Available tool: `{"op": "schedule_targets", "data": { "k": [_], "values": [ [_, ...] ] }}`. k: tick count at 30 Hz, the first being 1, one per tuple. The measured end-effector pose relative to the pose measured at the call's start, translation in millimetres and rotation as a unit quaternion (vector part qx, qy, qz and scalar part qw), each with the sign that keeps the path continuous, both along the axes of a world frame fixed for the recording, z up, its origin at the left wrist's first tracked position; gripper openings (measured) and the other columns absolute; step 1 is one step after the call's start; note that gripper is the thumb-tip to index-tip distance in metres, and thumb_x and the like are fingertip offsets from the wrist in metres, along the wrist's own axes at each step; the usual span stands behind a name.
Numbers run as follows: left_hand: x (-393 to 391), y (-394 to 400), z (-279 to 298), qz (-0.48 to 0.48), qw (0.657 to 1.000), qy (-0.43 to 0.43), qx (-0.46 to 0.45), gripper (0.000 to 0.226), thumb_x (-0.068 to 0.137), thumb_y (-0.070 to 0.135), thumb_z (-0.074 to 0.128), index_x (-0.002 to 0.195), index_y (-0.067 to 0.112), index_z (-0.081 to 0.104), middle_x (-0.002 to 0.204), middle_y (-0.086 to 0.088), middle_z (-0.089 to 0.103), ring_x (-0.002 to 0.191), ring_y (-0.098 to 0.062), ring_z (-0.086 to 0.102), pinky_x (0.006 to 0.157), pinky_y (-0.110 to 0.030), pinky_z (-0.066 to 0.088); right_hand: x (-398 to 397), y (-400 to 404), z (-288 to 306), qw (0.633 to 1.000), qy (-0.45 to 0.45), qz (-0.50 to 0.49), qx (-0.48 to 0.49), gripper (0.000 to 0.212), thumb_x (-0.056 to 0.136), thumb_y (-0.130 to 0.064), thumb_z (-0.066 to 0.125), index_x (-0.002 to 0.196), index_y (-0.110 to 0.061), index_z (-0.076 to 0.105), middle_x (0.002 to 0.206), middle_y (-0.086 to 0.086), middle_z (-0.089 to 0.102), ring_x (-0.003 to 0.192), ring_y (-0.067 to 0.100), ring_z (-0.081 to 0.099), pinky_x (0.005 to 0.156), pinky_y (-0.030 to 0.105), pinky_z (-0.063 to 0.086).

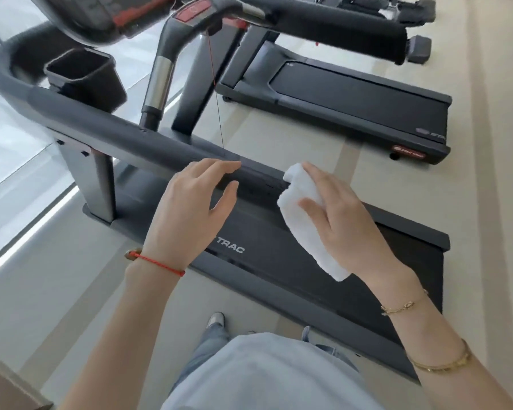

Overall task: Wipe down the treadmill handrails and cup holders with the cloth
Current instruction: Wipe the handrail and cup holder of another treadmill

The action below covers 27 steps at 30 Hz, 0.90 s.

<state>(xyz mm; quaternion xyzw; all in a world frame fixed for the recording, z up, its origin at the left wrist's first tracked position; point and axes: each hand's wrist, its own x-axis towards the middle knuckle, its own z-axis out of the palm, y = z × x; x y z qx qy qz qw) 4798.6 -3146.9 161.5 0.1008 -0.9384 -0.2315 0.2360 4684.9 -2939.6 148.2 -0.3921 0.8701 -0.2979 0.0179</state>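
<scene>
The near treadmill's dark grey handrail (pixel 107 125) runs from the upper left down to the middle of the view. My right hand (pixel 341 220) grips a folded white cloth (pixel 302 208) against the rail's lower end, and the cloth's tail hangs down below the hand. My left hand (pixel 196 202) hovers at the rail just left of the cloth, fingers spread and relaxed, their tips at the rail's top. A square black cup holder (pixel 80 75) hangs inside the rail at the upper left. The far handrail (pixel 338 22) crosses the top.
The treadmill's belt and deck (pixel 279 261) lie below my hands. A red safety cord (pixel 216 102) hangs from the console (pixel 107 16). A second treadmill (pixel 353 96) stands to the right on the beige floor. A bright window strip lies along the left.
</scene>
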Motion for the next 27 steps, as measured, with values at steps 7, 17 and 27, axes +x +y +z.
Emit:
{"op": "schedule_targets", "data": {
  "k": [7,17,27],
  "values": [
    [-31,-54,0,-0.054,0.998,-0.027,-0.007,0.029,0.096,0.016,0.057,0.125,0.014,0.064,0.12,0.002,0.066,0.117,-0.02,0.057,0.103,-0.046,0.043,-3,-37,-11,0.996,0.052,-0.071,0.03,0.048,0.104,-0.04,0.028,0.146,-0.023,0.039,0.146,-0.01,0.045,0.131,0.013,0.042,0.105,0.034,0.035],
    [-61,-115,-13,-0.116,0.991,-0.07,-0.006,0.028,0.098,0.018,0.056,0.124,0.013,0.064,0.112,0.0,0.067,0.102,-0.021,0.06,0.099,-0.049,0.045,3,-68,-9,0.972,0.074,-0.19,0.118,0.043,0.095,-0.058,0.031,0.12,-0.027,0.046,0.094,-0.008,0.062,0.08,0.02,0.056,0.063,0.032,0.035],
    [-67,-138,-22,-0.166,0.984,-0.064,0.004,0.026,0.099,0.023,0.053,0.119,0.015,0.067,0.113,0.004,0.069,0.109,-0.021,0.062,0.104,-0.046,0.041,4,-130,-9,0.963,0.073,-0.226,0.126,0.04,0.098,-0.046,0.024,0.097,-0.024,0.058,0.087,-0.006,0.057,0.075,0.02,0.054,0.061,0.035,0.043]
  ]
}}
